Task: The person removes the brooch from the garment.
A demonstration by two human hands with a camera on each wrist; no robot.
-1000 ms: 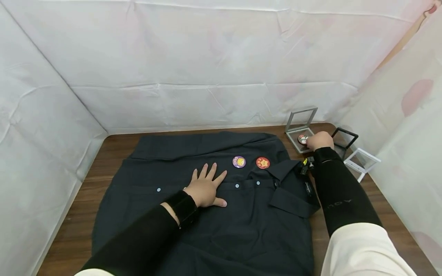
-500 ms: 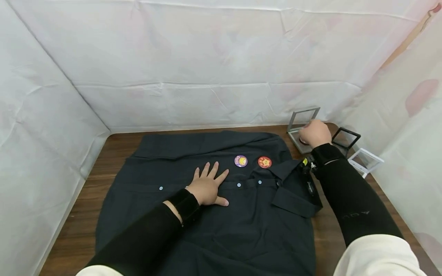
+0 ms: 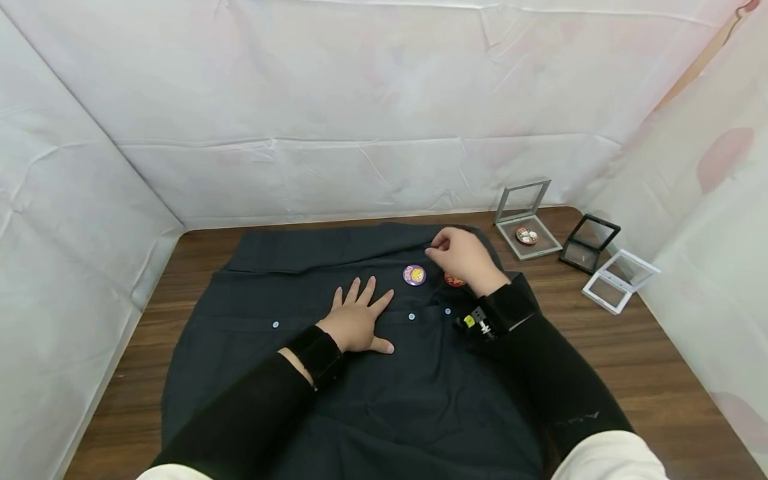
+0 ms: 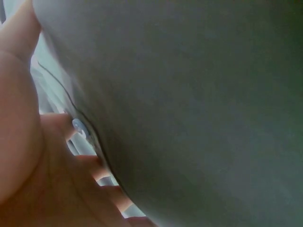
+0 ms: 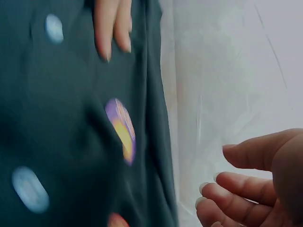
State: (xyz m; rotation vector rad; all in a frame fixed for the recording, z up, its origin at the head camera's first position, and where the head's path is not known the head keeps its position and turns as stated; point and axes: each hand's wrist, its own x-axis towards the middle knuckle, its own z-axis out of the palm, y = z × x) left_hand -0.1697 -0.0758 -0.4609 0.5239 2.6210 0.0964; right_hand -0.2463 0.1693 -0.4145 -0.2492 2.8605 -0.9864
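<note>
A dark button-up shirt (image 3: 372, 400) lies spread on the wooden table, with a purple-and-yellow round badge (image 3: 415, 275) and a red badge (image 3: 454, 280) on it. My left hand (image 3: 354, 325) rests on the shirt with its fingers spread; its palm and a pale button (image 4: 80, 127) show in the left wrist view. Over the red badge, partly hiding it, is my right hand (image 3: 465, 257). In the right wrist view, its fingers (image 5: 236, 196) are loosely bent, apart from the thumb, and hold nothing. The purple badge (image 5: 121, 130) appears blurred there.
At the back right stands an open silver-framed case (image 3: 540, 241) with a round badge (image 3: 526, 236) inside. Beside it are an open black case (image 3: 579, 257) and an open white case (image 3: 612, 297). White sheeting (image 3: 360, 80) rises behind and at both sides.
My right hand has left the silver case and moved left over the shirt, near the badges. The round badge stays in that case. My left hand has kept its place.
</note>
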